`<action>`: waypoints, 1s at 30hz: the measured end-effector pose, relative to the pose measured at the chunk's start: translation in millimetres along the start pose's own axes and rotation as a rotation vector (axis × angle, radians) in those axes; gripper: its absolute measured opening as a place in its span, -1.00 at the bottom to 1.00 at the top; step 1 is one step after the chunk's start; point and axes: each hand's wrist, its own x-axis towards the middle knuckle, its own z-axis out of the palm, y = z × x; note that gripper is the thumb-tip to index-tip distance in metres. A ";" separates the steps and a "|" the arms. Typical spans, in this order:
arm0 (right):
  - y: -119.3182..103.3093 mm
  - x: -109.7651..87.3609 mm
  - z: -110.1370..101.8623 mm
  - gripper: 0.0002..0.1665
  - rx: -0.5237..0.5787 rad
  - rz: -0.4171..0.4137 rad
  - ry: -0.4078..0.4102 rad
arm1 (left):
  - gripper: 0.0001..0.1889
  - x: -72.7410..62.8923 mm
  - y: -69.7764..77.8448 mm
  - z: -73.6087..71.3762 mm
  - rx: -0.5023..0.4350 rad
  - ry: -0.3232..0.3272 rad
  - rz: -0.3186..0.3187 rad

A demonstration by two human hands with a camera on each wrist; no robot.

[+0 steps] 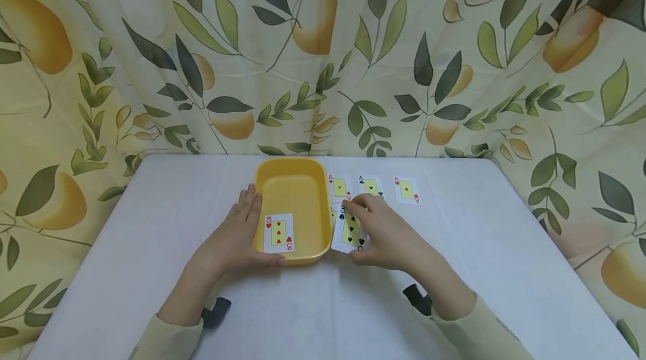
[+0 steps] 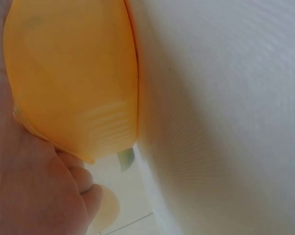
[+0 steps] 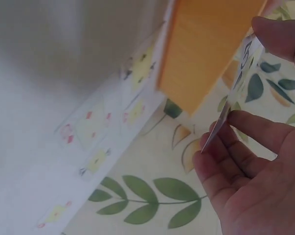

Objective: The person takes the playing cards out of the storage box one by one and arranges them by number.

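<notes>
A yellow plastic tray (image 1: pixel 325 180) stands on the table, a three of hearts (image 1: pixel 278 233) lying in its near left corner. My left hand (image 1: pixel 234 231) rests along its left side with straight fingers, the thumb on the front rim. Just right of the tray, my right hand (image 1: pixel 386 231) pinches a black three playing card (image 1: pixel 348 231), tilted above the table. Its thumb and fingertips grip the card (image 3: pixel 238 73) by its edges in the right wrist view. The left wrist view has the tray wall (image 2: pixel 74 68) against my left hand (image 2: pixel 34 181).
Behind my right hand lie an ace of diamonds (image 1: pixel 339 187), a black ace (image 1: pixel 370 186) and an ace of hearts (image 1: pixel 406 189). The right wrist view adds a red-pip card (image 3: pixel 91 125) and a black-pip card (image 3: pixel 140 68). A fruit-patterned cloth (image 1: pixel 323 96) hangs behind the table.
</notes>
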 end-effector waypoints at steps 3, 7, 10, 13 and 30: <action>3.9 -7.5 5.9 0.08 -0.008 0.026 -0.034 | 0.59 0.6 -0.8 0.6 -0.003 0.002 0.000; 7.6 -16.6 20.6 0.06 -0.023 0.027 -0.084 | 0.60 0.5 -1.4 0.7 -0.006 0.004 0.005; 8.6 -21.5 33.5 0.05 -0.030 -0.014 -0.110 | 0.60 0.0 -1.6 0.6 -0.005 0.005 0.009; 8.0 -23.6 44.9 0.04 -0.033 -0.061 -0.130 | 0.59 -0.3 -1.9 0.5 -0.002 0.007 0.010; 13.4 -9.7 57.0 0.01 -0.006 -0.045 -0.205 | 0.60 1.8 -3.3 1.2 0.002 0.005 0.007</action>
